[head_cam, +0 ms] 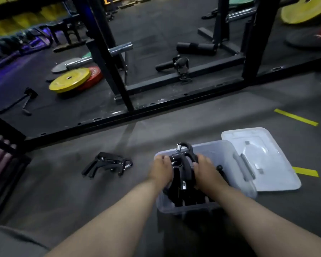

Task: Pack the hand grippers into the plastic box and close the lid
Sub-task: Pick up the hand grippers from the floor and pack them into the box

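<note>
A clear plastic box [228,158] stands on the grey gym floor in front of me. Both hands reach into it. My left hand [162,168] and my right hand [205,170] grip a bundle of black hand grippers [183,164] from either side, its spring end sticking up above the box rim. More black grippers lie in the box bottom under the hands. A small pile of black hand grippers [107,163] lies on the floor to the left of the box. The clear lid [278,173] lies flat on the floor, to the right of the box.
A black rack frame [156,106] crosses the floor beyond the box. Yellow and red weight plates [70,79] lie at the left behind it. Yellow tape marks [296,117] are on the floor at right. A dark rack [0,164] stands at the left edge.
</note>
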{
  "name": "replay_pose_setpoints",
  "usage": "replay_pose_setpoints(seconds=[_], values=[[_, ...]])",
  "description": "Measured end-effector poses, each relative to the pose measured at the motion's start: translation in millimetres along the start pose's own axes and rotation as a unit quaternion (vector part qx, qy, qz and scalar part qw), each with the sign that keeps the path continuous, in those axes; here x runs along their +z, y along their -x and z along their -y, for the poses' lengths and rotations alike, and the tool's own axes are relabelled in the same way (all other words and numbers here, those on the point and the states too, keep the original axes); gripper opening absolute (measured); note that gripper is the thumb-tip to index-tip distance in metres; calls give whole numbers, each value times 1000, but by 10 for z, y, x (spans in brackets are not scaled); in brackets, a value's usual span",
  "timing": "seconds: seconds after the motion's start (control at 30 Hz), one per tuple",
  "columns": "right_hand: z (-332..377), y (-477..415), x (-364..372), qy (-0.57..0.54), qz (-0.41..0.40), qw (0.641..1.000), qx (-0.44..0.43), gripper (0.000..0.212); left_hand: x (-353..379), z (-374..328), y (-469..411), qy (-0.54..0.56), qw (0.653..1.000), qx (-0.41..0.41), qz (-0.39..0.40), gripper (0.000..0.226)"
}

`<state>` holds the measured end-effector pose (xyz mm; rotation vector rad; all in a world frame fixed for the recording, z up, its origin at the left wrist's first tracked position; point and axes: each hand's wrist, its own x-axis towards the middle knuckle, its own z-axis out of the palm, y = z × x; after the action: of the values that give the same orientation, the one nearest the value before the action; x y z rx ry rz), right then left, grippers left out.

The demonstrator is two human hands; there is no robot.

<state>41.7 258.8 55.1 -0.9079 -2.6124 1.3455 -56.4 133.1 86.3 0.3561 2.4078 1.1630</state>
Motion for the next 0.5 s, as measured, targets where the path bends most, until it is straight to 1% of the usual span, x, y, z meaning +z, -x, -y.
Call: replay_pose_setpoints(seconds=[0.03,0.1,0.17,0.23,0.33,0.43,0.5], values=[[-103,-36,-87,9,-30,999,10,25,36,75,5,-83,996,20,-11,19],[-275,-107,-229,3,-83,996,43,27,80,222,26,-216,974,60,-34,29],[-372,-156,-332,12,-119,989,88,27,95,375,5,-281,953,108,-31,35],[-426,-168,-373,36,-130,984,114,29,75,529,-39,-318,941,116,-6,42],[-432,-141,-293,66,-87,988,110,28,43,721,-88,-359,926,116,29,50],[-430,-136,-104,92,-39,990,101,28,57,859,-67,-412,899,143,36,57],[-430,-141,19,119,-19,989,89,28,85,926,-35,-428,890,155,38,67]])
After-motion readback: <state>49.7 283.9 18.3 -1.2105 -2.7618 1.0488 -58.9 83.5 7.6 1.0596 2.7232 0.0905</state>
